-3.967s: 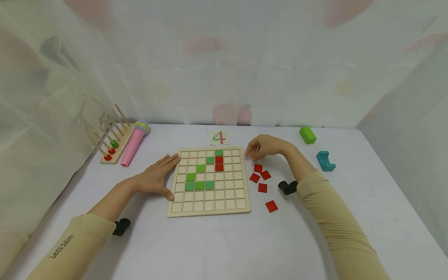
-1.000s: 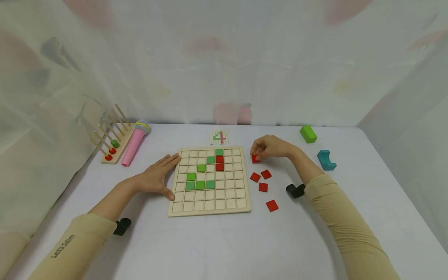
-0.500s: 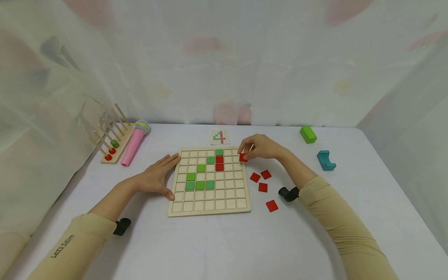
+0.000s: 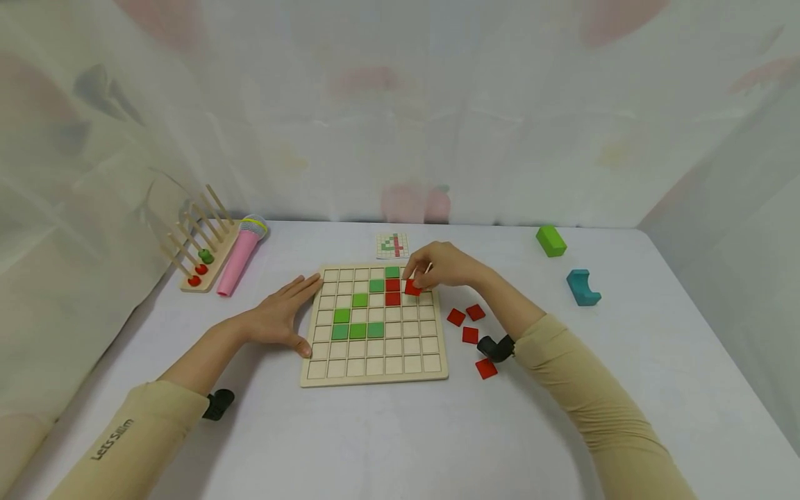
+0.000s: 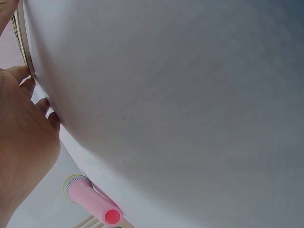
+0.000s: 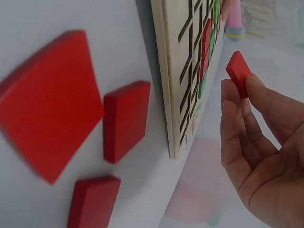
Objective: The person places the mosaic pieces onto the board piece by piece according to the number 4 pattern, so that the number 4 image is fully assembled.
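A pale wooden grid board (image 4: 375,380) lies mid-table, with several green tiles (image 4: 358,331) and two red tiles (image 4: 392,298) set in its squares. My left hand (image 4: 278,316) rests against the board's left edge, thumb and fingers spread along it. Over the upper right squares, my right hand (image 4: 446,266) pinches a red square tile (image 6: 239,72) between thumb and fingertips, and the right wrist view shows it tilted and raised off the board. Several loose red tiles (image 4: 470,335) lie on the table right of the board.
A small printed pattern card (image 4: 392,246) lies behind the board. At the back left stand a peg stand (image 4: 212,257) with small fruit beads and a pink toy microphone (image 4: 237,264). A green block (image 4: 551,241) and a teal curved block (image 4: 582,287) sit at the right.
My right hand has picked up a red tile from the loose group and carried it left, from beside the board to over its upper right squares. The left hand stays put.
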`<act>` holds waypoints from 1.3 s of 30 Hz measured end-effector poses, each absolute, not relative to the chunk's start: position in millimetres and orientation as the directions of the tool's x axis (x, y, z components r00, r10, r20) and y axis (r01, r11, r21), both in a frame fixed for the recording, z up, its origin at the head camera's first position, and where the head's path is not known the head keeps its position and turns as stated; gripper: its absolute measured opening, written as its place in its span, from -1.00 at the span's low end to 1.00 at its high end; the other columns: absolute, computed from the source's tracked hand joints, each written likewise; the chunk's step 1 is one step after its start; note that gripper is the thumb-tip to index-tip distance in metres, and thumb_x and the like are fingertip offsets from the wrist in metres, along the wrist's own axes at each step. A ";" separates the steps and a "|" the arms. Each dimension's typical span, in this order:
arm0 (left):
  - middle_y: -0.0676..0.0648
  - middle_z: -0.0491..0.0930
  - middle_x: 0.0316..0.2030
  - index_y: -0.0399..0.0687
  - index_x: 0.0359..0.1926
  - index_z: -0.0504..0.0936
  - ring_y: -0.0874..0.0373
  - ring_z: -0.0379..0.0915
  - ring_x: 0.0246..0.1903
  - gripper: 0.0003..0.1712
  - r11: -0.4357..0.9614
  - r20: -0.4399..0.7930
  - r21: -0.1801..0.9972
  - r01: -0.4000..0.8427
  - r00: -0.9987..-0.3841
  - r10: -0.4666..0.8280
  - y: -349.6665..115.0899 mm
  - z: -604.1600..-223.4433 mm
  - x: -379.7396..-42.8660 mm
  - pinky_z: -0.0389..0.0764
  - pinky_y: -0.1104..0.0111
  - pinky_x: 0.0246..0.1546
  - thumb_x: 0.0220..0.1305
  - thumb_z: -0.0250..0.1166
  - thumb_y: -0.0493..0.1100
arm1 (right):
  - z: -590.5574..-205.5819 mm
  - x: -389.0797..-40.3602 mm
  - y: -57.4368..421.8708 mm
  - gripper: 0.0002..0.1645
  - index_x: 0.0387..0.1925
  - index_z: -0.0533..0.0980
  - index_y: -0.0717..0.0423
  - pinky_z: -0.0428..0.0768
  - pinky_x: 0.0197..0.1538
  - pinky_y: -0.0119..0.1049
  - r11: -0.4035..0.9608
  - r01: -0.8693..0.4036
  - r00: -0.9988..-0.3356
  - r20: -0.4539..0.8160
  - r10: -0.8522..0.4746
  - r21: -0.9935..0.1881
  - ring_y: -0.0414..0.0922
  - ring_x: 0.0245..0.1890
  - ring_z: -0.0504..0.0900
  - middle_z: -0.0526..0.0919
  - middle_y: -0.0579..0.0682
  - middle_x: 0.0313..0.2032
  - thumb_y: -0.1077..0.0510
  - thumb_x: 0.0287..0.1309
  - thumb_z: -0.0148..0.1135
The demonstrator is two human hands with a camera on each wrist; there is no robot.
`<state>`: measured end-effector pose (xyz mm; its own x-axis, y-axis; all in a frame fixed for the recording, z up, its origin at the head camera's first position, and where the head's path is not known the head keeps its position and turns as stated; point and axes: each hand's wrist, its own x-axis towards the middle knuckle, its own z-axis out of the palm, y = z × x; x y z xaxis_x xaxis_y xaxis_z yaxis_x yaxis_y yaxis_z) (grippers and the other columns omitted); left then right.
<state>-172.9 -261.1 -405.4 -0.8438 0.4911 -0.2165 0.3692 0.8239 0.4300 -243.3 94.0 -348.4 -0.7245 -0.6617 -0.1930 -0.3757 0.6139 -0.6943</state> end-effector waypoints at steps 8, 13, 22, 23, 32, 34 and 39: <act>-0.25 -0.19 0.59 -0.22 0.56 -0.12 -0.41 -0.33 0.54 0.64 0.826 -0.215 0.422 0.374 -0.844 0.492 -261.5 -406.2 -173.9 -0.09 -0.35 0.42 -0.41 0.61 0.35 | -351.5 -238.5 76.5 -0.74 -0.14 0.68 0.11 0.60 -0.29 -0.37 0.603 -0.349 -0.691 -0.237 -0.683 -0.717 0.04 -0.33 0.77 0.73 0.01 -0.39 0.32 0.15 0.20; -0.27 -0.18 0.58 -0.23 0.56 -0.10 -0.41 -0.32 0.53 0.63 0.824 -0.212 0.422 0.378 -0.843 0.495 -261.0 -406.2 -173.7 -0.07 -0.36 0.41 -0.42 0.61 0.34 | -351.9 -236.2 65.8 -0.79 -0.17 0.67 0.16 0.67 -0.25 -0.37 0.608 -0.329 -0.685 -0.260 -0.680 -0.723 0.05 -0.31 0.78 0.66 -0.03 -0.45 0.34 0.15 0.24; -0.26 -0.17 0.58 -0.22 0.56 -0.10 -0.42 -0.31 0.53 0.63 0.824 -0.213 0.422 0.378 -0.842 0.496 -261.0 -405.3 -173.3 -0.04 -0.41 0.37 -0.41 0.61 0.34 | -356.0 -233.8 50.2 -0.86 -0.29 0.68 0.16 0.71 -0.26 -0.31 0.645 -0.323 -0.687 -0.297 -0.663 -0.693 -0.10 -0.46 0.70 0.71 0.00 -0.45 0.37 0.09 0.34; -0.26 -0.18 0.58 -0.21 0.56 -0.10 -0.41 -0.31 0.53 0.63 0.825 -0.215 0.421 0.376 -0.843 0.493 -261.0 -405.4 -173.3 -0.04 -0.42 0.36 -0.41 0.61 0.34 | -355.9 -233.1 49.1 -0.87 -0.31 0.68 0.15 0.70 -0.27 -0.33 0.650 -0.326 -0.687 -0.300 -0.661 -0.686 -0.14 -0.47 0.69 0.71 0.00 -0.46 0.37 0.09 0.34; -0.25 -0.15 0.58 -0.20 0.56 -0.08 -0.40 -0.29 0.53 0.63 0.828 -0.210 0.420 0.372 -0.847 0.488 -259.8 -406.4 -173.7 -0.01 -0.44 0.34 -0.44 0.62 0.33 | -357.3 -229.0 44.9 -0.89 -0.34 0.69 0.12 0.64 -0.32 -0.40 0.676 -0.337 -0.691 -0.316 -0.650 -0.655 -0.18 -0.48 0.66 0.71 -0.02 -0.45 0.35 0.08 0.38; -0.24 -0.16 0.58 -0.19 0.56 -0.09 -0.39 -0.31 0.54 0.63 0.828 -0.213 0.423 0.369 -0.847 0.487 -259.5 -406.1 -173.5 -0.01 -0.44 0.34 -0.44 0.62 0.34 | -357.9 -227.9 44.8 -0.89 -0.34 0.69 0.12 0.64 -0.32 -0.41 0.677 -0.335 -0.691 -0.317 -0.649 -0.655 -0.18 -0.48 0.66 0.71 -0.03 -0.46 0.35 0.08 0.38; -0.24 -0.16 0.59 -0.18 0.56 -0.09 -0.39 -0.31 0.54 0.64 0.828 -0.218 0.425 0.365 -0.847 0.485 -260.0 -406.0 -173.6 -0.02 -0.43 0.35 -0.45 0.62 0.34 | -357.4 -226.1 44.6 -0.89 -0.35 0.70 0.08 0.56 -0.33 -0.46 0.691 -0.368 -0.696 -0.309 -0.648 -0.621 -0.21 -0.49 0.62 0.71 -0.06 -0.48 0.32 0.05 0.40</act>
<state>-173.6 -260.0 -406.0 -0.8467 0.4853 -0.2180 0.3650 0.8281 0.4255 -226.1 44.6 -357.4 -0.6959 -0.6484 -0.3088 -0.3684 0.6914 -0.6215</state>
